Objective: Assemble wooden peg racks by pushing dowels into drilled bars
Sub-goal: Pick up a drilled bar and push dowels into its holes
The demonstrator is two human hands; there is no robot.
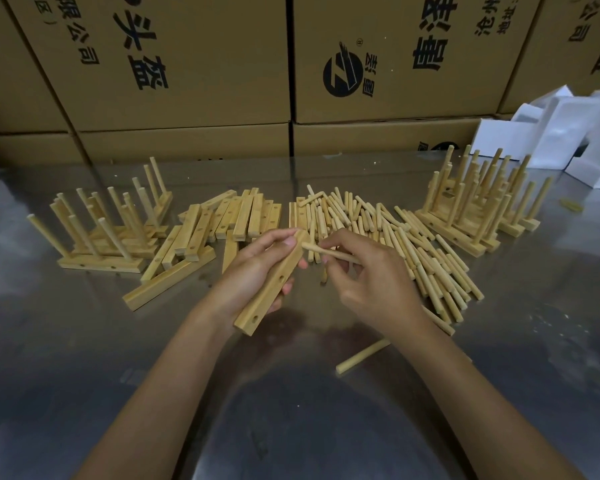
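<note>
Head view: a drilled bar (270,284) is held in the left hand (253,271), lifted off the surface (291,410) and tilted with its far end up; the fingers are curled round its upper half, the thumb lying across the top. Two empty holes are seen on the face turned toward the camera. A dowel (329,252) is pinched in the right hand (371,282) between thumb and fingertips, its free end pointed at the upper end of the bar and just beside it, not yet seated in any hole.

The bar is judged light, stiff and smooth, with square edges that give a sure hold; it is best taken round the middle, clear of the holes. The dowel is judged light, rigid and apt to roll, and is best pinched near the middle so that it can be steered straight; a skewed push may jam it or split the wood.

No bins are used. Loose dowels (406,237) lie in a heap on the surface, with a stack of bare bars (236,213) to its left. Finished racks (108,226) stand at the far left and more racks (482,202) at the right. One stray dowel (362,355) lies near the right forearm. Closed cardboard boxes (187,64) are stacked behind; their contents cannot be told.
</note>
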